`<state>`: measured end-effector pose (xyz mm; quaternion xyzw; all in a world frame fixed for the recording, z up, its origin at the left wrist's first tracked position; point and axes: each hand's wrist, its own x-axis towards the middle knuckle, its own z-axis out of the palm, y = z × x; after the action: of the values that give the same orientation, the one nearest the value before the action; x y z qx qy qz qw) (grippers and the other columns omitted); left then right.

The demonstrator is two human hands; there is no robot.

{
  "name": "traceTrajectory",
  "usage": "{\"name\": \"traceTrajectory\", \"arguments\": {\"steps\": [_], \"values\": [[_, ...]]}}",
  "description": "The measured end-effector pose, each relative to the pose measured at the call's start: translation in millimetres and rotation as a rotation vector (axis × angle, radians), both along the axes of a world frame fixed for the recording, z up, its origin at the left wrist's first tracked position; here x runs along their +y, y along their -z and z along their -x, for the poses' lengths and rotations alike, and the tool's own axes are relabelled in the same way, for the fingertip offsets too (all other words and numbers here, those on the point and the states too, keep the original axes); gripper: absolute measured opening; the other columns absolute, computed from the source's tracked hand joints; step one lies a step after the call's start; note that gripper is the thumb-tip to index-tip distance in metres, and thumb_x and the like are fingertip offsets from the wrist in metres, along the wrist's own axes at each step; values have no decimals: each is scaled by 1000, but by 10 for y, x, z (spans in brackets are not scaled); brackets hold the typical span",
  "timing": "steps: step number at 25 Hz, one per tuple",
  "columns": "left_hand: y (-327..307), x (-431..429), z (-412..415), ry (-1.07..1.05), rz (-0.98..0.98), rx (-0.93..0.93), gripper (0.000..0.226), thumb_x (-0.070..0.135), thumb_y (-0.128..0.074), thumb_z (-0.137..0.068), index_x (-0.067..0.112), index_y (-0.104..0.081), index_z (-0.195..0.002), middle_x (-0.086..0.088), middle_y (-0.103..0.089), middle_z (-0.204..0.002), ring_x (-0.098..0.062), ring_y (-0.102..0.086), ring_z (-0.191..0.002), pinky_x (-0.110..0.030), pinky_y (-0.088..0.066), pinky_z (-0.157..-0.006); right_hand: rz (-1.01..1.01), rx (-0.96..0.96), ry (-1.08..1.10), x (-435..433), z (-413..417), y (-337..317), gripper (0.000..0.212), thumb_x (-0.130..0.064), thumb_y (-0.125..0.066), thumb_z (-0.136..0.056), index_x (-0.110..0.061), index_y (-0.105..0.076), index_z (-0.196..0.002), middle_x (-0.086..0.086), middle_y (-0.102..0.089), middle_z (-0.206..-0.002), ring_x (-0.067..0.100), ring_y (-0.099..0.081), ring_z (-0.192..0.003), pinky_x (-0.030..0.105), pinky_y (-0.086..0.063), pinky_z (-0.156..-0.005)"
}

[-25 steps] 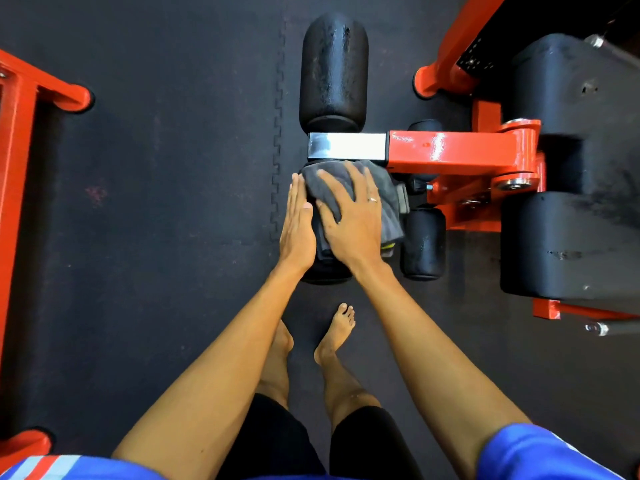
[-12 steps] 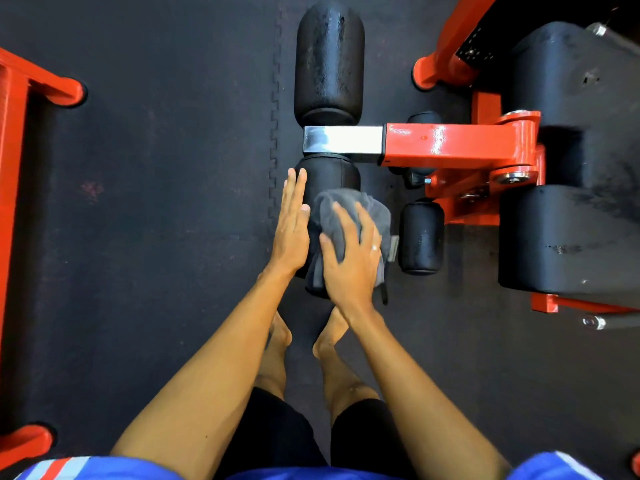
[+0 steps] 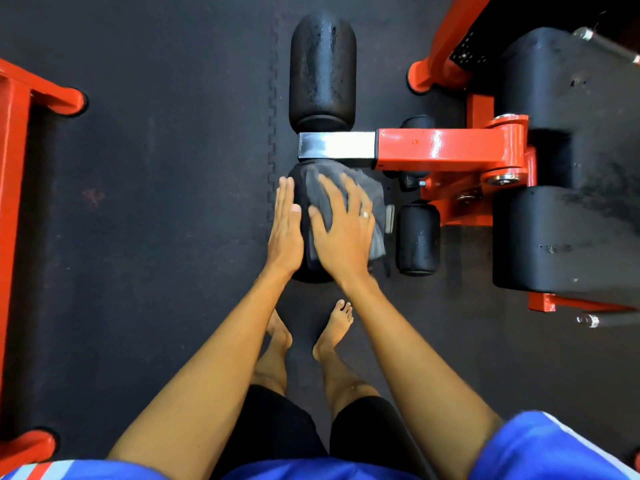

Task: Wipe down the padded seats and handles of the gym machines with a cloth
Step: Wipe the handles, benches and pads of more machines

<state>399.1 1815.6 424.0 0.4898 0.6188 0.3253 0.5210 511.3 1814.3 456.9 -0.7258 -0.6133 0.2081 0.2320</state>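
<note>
While the spread right hand (image 3: 341, 233) is pressing the cloth (image 3: 374, 196) and the flat left hand (image 3: 285, 233) is bracing, the pad (image 3: 311, 273) may be rolling, slipping the cloth.

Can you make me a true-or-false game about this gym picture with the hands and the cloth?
1. The right hand presses a grey cloth onto the near black padded roller. True.
2. The left hand grips the cloth too. False: it lies flat against the roller's side.
3. The person wears shoes. False: both feet are bare.
4. The painted metal arm beside the roller is orange-red. True.
5. A ring sits on the right hand. True.
</note>
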Motion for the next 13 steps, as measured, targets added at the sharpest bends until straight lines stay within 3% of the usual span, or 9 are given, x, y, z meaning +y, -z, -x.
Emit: {"name": "traceTrajectory", "arguments": {"steps": [4, 10, 13], "values": [[-16, -28, -47, -96, 122, -89, 62, 36, -21, -103, 28, -9, -163, 14, -4, -170, 4, -5, -153, -38, -6, -129, 24, 4, 2, -677, 36, 47, 48, -32, -56, -102, -37, -50, -150, -1, -35, -163, 28, -26, -152, 50, -32, -119], [-154, -60, -219, -90, 82, -15, 55, 36, -18, -107, 31, -11, -161, 18, 2, -168, 2, 5, -154, -35, 3, -128, 47, -20, 36, 409, 63, 25, 41, -38, -52, -103, -39, -54, -144, 0, -40, -156, 32, -32, -146, 57, -32, -115], [-126, -56, -90, -14, 57, -99, 59, 38, -20, -106, 21, -11, -162, 20, 3, -164, 3, 6, -153, -27, 4, -127, 63, 6, 21, 524, 21, -9, 45, -40, -52, -102, -41, -50, -147, -2, -38, -158, 30, -31, -146, 57, -32, -115]]}}
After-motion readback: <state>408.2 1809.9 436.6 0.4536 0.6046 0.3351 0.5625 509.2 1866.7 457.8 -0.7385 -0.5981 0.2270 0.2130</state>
